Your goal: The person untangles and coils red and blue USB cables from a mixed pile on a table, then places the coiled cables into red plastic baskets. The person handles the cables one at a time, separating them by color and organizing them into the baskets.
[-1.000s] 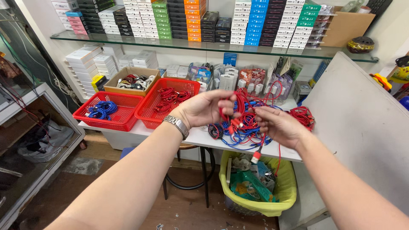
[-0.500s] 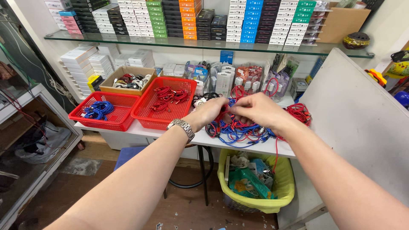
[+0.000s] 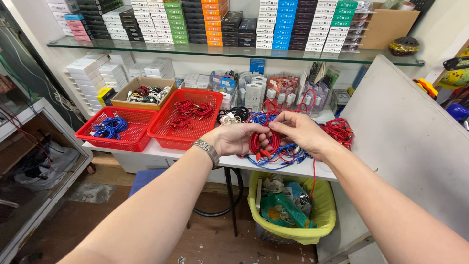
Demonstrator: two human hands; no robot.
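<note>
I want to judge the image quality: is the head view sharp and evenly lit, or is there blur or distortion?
Head view: even, bright light; the hands, left and right, and the red cable coil are sharp; wide-angle lens bends the glass shelf.

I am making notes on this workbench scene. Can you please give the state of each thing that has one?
Left hand: closed around the red cable.
Right hand: pinching the cable's top.
Red cable: coiled into loops, held above the table.
Cable pile: tangled, red and blue.
Red basket: holds red coils.
Yellow bin: full of rubbish.
</note>
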